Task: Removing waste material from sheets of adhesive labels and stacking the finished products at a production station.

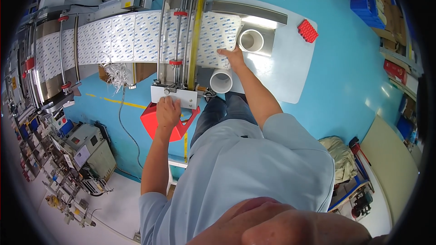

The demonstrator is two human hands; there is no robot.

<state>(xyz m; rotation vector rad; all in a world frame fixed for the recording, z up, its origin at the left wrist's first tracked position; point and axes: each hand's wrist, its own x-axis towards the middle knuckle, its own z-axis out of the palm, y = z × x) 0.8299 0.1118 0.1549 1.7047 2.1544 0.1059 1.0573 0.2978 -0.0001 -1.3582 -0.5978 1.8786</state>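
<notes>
A wide white sheet (217, 36) with small blue print comes out to the right from under the rollers of a machine (181, 36). My right hand (234, 58) pinches its right end, thumb on top, with the fingers partly hidden at the edge. My left hand (168, 112) lies on the machine's white end plate (186, 100), fingertips a little apart beside a small knob, holding nothing. One white tube (251, 41) stands just beyond my right hand, and another white tube (221, 80) is between that forearm and the machine.
A grey-white board (290, 70) lies under the right side, with a red studded block (308, 31) on it. Beneath my left hand stands a red plastic bin (179, 129). Shredded white strips (116, 73) hang below the sheet. A cable (122, 118) runs down at the left.
</notes>
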